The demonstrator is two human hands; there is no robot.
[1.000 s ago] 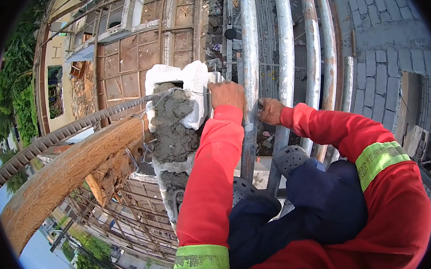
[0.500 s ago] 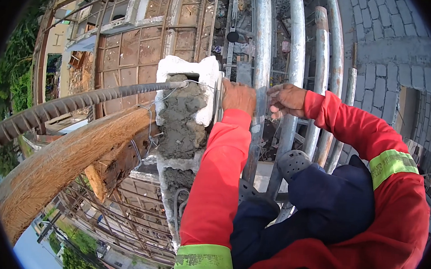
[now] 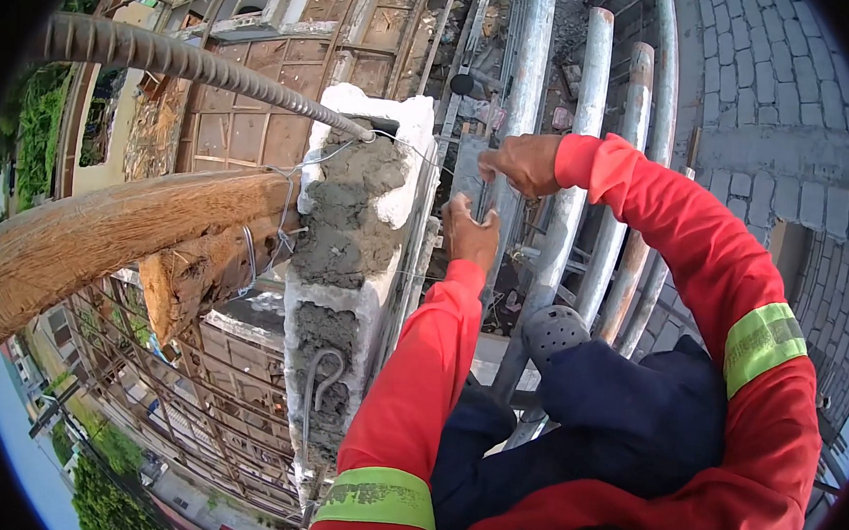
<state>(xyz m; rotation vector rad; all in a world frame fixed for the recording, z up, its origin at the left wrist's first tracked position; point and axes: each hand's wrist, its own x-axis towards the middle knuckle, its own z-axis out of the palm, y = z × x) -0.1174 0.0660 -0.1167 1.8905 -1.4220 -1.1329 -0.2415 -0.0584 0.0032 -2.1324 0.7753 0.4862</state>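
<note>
A thin tie wire [image 3: 415,150] runs from the ribbed rebar [image 3: 212,71] across the top of a block wall [image 3: 415,117] and toward my right hand [image 3: 528,164]. The fingers of that hand are pinched together, apparently on the wire's end; the tips are partly hidden. My left hand [image 3: 472,237] is just below and nearer the wall, fingers bent but apart, with nothing visible in them. Grey mortar [image 3: 350,211] fills the wall's hollow cores. A rough timber pole [image 3: 132,230] meets the wall's left side, with wire loops [image 3: 249,263] around its end.
Several metal scaffold pipes [image 3: 590,109] run lengthwise beneath my right arm, with my perforated shoe [image 3: 551,335] on them. A bent steel hook [image 3: 320,376] sticks out of the lower core. A block wall [image 3: 772,83] stands right; rusty formwork [image 3: 249,105] lies far below, left.
My left hand has come away from the wall's side, and my right hand has moved left and forward above it. The view has shifted, so the rebar appears higher.
</note>
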